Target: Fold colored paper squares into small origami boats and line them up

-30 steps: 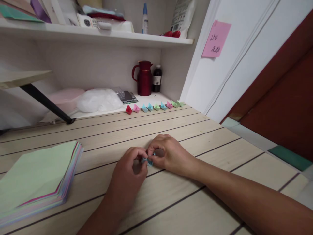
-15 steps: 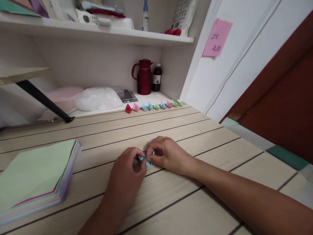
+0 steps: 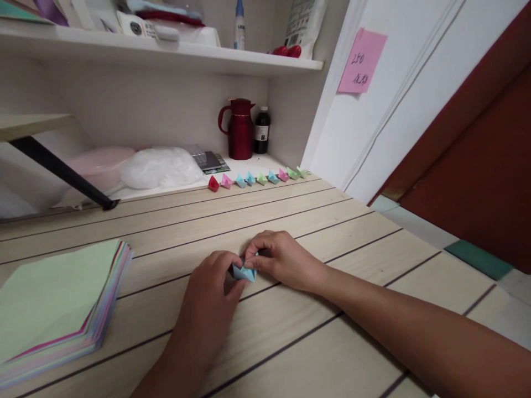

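Observation:
A small folded blue paper boat (image 3: 245,273) sits low over the middle of the wooden table, between my two hands. My left hand (image 3: 215,279) pinches its left side between thumb and forefinger. From the right, my right hand (image 3: 276,257) grips the boat's upper part with thumb and fingertips, which hide some of the folds. Farther back, along the table's rear edge, stands a row of several small paper boats (image 3: 261,178) in red, pink, blue and green.
A thick stack of coloured paper (image 3: 62,298), pale green on top, lies at the left. Behind the table, a white shelf unit holds a dark red jug (image 3: 240,130), a dark bottle (image 3: 261,131) and a plastic bag (image 3: 160,167). A black bracket (image 3: 62,172) slants down at the left.
My left thumb has moved lower, so more of the blue boat's front side shows between my hands. The whole view has shifted slightly.

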### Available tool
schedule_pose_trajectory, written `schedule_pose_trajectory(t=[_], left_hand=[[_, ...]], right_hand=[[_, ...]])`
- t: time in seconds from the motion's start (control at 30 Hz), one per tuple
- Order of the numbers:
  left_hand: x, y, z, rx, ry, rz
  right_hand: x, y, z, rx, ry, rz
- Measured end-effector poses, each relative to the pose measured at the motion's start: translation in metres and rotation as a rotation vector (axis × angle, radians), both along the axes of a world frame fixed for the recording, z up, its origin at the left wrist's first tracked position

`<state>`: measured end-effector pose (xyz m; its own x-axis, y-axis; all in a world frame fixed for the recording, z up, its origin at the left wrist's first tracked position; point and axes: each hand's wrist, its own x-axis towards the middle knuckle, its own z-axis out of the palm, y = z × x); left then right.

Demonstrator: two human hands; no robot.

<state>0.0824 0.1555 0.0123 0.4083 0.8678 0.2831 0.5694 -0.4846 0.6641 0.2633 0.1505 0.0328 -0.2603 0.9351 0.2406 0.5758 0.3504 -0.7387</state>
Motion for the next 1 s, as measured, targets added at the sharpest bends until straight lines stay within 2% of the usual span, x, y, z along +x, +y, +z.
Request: schedule_pose_trajectory(t=[0.3,0.57,0.8,1.0], left_hand=[[-0.002,0.003,0.003,-0.040,0.008,-0.018],[-0.002,0.000,0.011,-0.123,0.052,0.052],[-0.003,0.003,0.004,-0.072,0.082,-0.004],[-0.005,0.000,0.004,-0.158,0.018,0.029]], right_hand=[[0.003,0.001,0.000,0.014,-0.048,0.040],[0.004,0.003,0.002,-0.017,-0.074,0.046],[0.006,0.003,0.004,-0.005,-0.109,0.077],[0.010,0.003,0.006,-0.006,-0.096,0.142]])
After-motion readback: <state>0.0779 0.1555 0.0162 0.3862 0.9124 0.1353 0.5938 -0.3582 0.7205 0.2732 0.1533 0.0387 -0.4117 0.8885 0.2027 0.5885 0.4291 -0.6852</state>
